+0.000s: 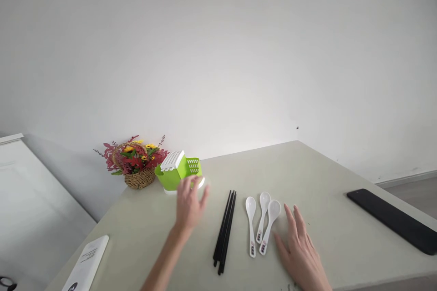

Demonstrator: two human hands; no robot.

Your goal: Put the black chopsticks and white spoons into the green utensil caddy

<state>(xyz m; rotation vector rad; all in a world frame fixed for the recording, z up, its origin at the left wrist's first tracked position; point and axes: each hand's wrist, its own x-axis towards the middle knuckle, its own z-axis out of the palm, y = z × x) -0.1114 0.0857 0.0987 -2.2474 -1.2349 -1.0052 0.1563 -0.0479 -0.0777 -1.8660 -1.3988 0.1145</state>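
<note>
My left hand (189,202) is raised in front of the green and white cutlery holder (173,177), fingers apart and a little blurred. It covers the lower front of the holder, and I cannot tell whether the fingertips touch it. Several black chopsticks (225,232) lie side by side to the right of that hand. Three white spoons (251,223) with printed handle ends rest right of the chopsticks, bowls pointing away from me. Beside the rightmost spoon, my right hand (302,250) lies low over the table with its fingers stretched out and nothing in them.
A wicker basket of red and yellow flowers (139,177) stands left of the holder, by the wall. At the front left lies a white flat box (87,263) with print. A long black object (392,220) lies along the right edge of the pale table (273,168).
</note>
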